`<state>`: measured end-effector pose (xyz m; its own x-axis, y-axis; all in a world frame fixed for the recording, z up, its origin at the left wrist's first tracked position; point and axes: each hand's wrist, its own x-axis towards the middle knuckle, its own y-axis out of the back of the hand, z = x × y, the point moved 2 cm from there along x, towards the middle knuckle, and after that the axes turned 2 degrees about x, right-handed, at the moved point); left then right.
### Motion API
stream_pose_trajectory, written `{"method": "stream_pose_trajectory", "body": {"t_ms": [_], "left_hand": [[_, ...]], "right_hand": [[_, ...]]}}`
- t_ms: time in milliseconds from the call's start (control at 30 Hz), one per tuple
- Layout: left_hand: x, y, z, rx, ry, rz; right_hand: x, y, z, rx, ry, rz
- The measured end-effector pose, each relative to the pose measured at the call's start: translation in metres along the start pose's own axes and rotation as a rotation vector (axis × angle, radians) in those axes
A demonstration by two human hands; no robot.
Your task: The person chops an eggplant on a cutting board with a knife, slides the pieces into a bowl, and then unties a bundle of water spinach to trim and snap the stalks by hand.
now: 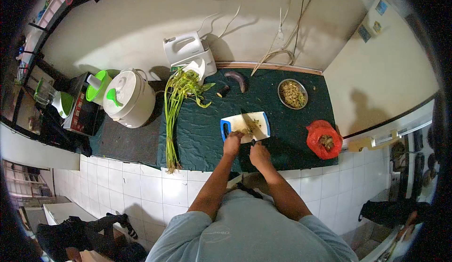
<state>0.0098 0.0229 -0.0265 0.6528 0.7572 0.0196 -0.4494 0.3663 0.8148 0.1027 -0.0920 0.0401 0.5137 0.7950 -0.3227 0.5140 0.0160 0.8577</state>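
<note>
- Fingers of the right hand (259, 154) are closed round the handle of the knife (251, 125); blade lies over the cutting board (233, 122), pointing away from the person.
- Left hand (232, 143): fingers bent at the board's near side, beside the chopped bits (245, 131). Cannot tell whether they pinch any.
- Bits sit left of the blade, with a few flecks to its right.
- Judgement, cutting: left fingertips best curled back, knuckles toward the blade; short strokes, tip kept low. Main risk is the nearness of those fingers to the edge.
- Judgement, footing: small pieces may scatter, and the cloth (200, 132) shows creases, so the board may creep. Steady pressure would help.
- Edges: board lies near the table's front, a strip of cloth between; both forearms cross that front edge.
- Room: cloth spans the gap from board to green stalks (171, 121) on the left; a narrower gap separates it from the red bag (315, 131) on the right.
- Beyond the board: eggplant (238, 79), cut piece (223, 91); metal bowl (303, 105) at far right. Elbow room seems ample.
</note>
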Motion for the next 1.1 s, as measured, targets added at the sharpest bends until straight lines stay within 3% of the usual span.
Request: {"method": "stream_pose_trajectory", "body": {"t_ms": [33, 133, 267, 333, 433, 567, 633, 767, 833, 867, 1100], "left_hand": [[0.0, 0.0, -0.001, -0.01, -0.065, 0.052], [-0.01, 0.009, 0.013, -0.035, 0.004, 0.11], [-0.007, 0.004, 0.007, -0.062, -0.012, 0.116], [-0.008, 0.007, 0.008, -0.074, 0.173, 0.079], [-0.007, 0.013, 0.005, 0.037, 0.145, 0.074], [-0.007, 0.026, 0.017, -0.059, 0.243, 0.112], [-0.008, 0.028, 0.019, -0.013, 0.292, 0.172], [-0.002, 0.023, 0.013, 0.018, 0.239, 0.136], [-0.001, 0.021, 0.012, -0.014, 0.368, 0.132], [-0.001, 0.018, 0.01, -0.015, 0.368, 0.132], [-0.002, 0.012, 0.013, 0.049, 0.307, 0.159]], "right_hand": [[0.0, -0.004, 0.003, 0.065, -0.033, 0.036], [0.0, -0.014, 0.011, 0.11, -0.09, 0.014], [0.015, -0.002, 0.011, 0.098, -0.023, -0.042], [0.017, 0.005, 0.006, 0.063, -0.03, -0.057], [0.006, -0.005, 0.009, 0.133, -0.05, -0.049], [0.007, -0.01, 0.015, 0.162, -0.1, -0.032], [0.018, -0.001, 0.01, 0.101, 0.052, -0.071], [0.018, 0.009, 0.003, 0.085, 0.003, -0.05], [0.0, -0.001, 0.006, 0.06, 0.162, -0.058], [0.003, -0.031, 0.025, 0.225, 0.034, 0.044], [0.013, 0.006, 0.001, 0.098, -0.04, -0.025]]}}
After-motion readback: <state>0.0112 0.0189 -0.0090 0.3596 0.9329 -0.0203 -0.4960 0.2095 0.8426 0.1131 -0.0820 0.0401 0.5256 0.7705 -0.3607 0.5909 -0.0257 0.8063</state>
